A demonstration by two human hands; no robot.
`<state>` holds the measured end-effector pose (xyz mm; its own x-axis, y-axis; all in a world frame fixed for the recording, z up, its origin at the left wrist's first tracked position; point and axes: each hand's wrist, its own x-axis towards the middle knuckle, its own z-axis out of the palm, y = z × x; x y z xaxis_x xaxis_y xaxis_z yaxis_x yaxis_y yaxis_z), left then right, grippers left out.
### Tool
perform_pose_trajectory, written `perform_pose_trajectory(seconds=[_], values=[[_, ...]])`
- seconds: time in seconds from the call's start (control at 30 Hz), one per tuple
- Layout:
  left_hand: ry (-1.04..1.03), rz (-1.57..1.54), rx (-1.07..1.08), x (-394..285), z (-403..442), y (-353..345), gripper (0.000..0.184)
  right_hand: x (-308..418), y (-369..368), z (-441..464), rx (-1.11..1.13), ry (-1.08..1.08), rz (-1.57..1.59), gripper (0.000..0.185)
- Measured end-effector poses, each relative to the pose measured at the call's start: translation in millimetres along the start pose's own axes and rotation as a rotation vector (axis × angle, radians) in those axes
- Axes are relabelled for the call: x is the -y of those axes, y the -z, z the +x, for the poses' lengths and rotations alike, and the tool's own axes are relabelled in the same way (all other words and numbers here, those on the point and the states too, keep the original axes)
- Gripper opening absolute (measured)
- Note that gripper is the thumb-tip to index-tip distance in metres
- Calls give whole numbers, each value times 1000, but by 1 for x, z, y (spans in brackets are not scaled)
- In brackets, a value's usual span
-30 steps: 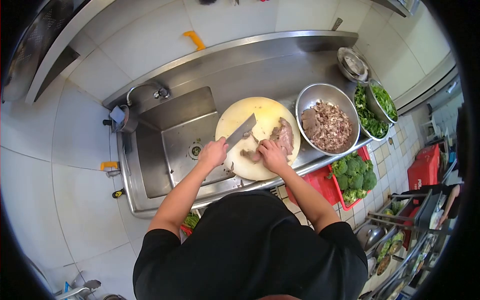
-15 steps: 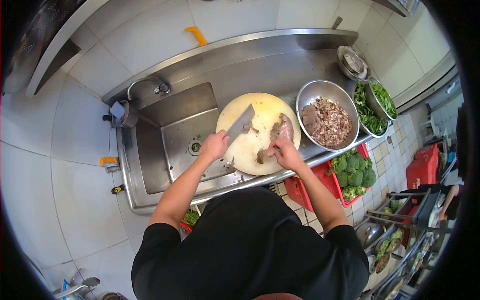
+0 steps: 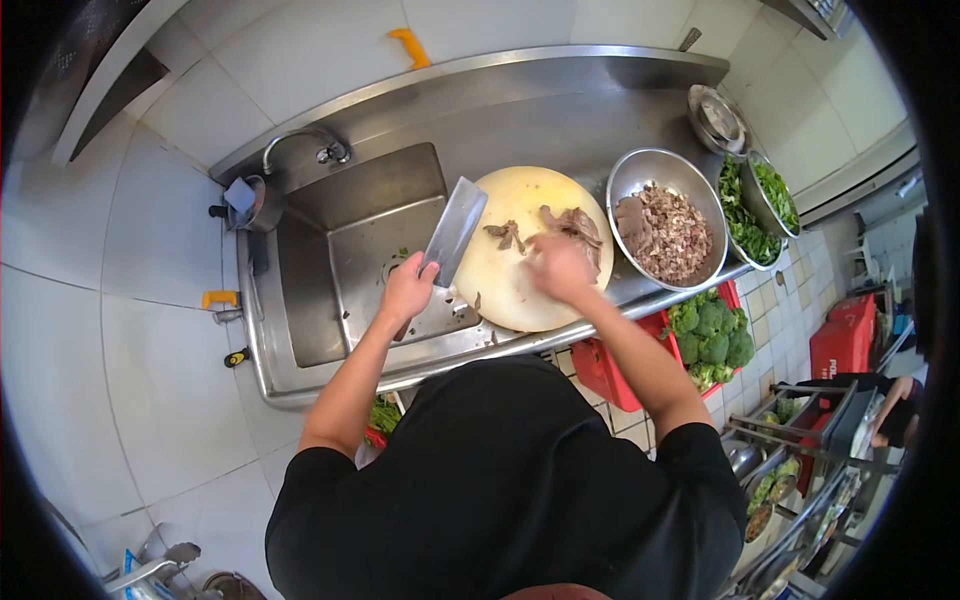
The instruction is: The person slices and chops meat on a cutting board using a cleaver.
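Meat [image 3: 578,227] lies right of centre on the round board [image 3: 515,188]. Right hand [image 3: 562,268] at its near side, blurred; grip can't be told. Left hand [image 3: 406,288] wrapped round the cleaver [image 3: 457,230], blade over board's left edge. Likely arranging between cuts; another cut calls for steadied meat.

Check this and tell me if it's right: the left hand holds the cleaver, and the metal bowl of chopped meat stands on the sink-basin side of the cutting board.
The bowl's side is wrong. The head view shows the metal bowl of chopped meat across the cutting board from the sink basin. The left hand does hold the cleaver.
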<state>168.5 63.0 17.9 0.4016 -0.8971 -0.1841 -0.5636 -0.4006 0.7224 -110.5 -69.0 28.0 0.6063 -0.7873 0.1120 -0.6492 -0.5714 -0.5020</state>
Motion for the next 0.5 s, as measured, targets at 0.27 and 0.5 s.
perform_pose_trajectory(seconds=[0.27,0.5], values=[[28,89,26,-6,-31,10,30,50,-112,-24,206,39,154,25],[118,297,238,8,-54,5,30,10,-87,-3,32,-156,209,24]])
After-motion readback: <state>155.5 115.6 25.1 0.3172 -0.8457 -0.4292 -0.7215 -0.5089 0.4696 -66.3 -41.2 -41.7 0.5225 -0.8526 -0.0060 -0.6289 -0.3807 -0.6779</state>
